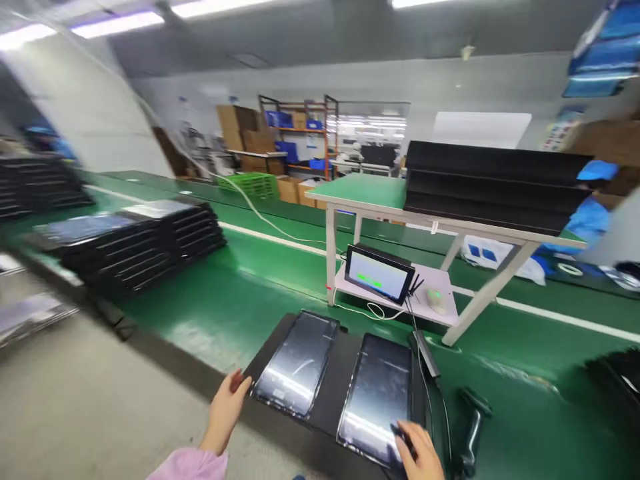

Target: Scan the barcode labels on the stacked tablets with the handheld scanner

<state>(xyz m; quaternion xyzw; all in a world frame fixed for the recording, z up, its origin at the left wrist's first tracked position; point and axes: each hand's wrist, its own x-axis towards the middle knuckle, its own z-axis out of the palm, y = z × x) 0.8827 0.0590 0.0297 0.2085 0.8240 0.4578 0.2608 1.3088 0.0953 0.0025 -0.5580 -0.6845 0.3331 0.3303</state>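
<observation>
"Between left hand (227, 403) and right hand (419, 450): black tray (337, 383), two screen panels (300, 360) in it!"

"Grips?"

"Left at tray's edge, right over one panel; can't tell if either's closed. Green benchtop (240, 293) runs wide beyond left."

The right hand (421, 455) is running past the bottom edge and hiding part of the screen (377, 393) beneath. Far beyond the left hand (227, 407), a black stack (37, 187) is blurring.

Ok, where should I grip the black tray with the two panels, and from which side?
Probably take the black tray by its left and right outer edges, coming in from both sides: it lies flat and wide, and the left panel and right panel cover much of its top.
</observation>
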